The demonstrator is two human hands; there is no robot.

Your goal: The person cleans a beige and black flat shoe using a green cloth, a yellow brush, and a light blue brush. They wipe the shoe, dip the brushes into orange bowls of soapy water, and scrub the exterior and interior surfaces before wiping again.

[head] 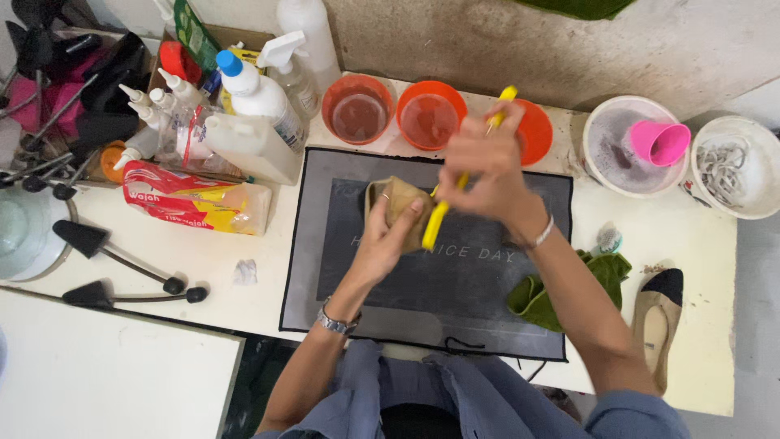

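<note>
Over grey mat point(487, 280) on our counter point(244, 268): left hand point(386, 240) grips tan shoe point(396, 199); right hand point(479, 167) clasps yellow brush point(439, 223), slanting down-left onto shoe.

Three orange bowls point(429, 114), pink funnel point(660, 142), green cloth point(561, 289), white bottles point(260, 97)

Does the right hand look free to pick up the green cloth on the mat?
Probably not yet: the right hand grips a yellow brush. The green cloth itself lies uncovered nearby.
</note>
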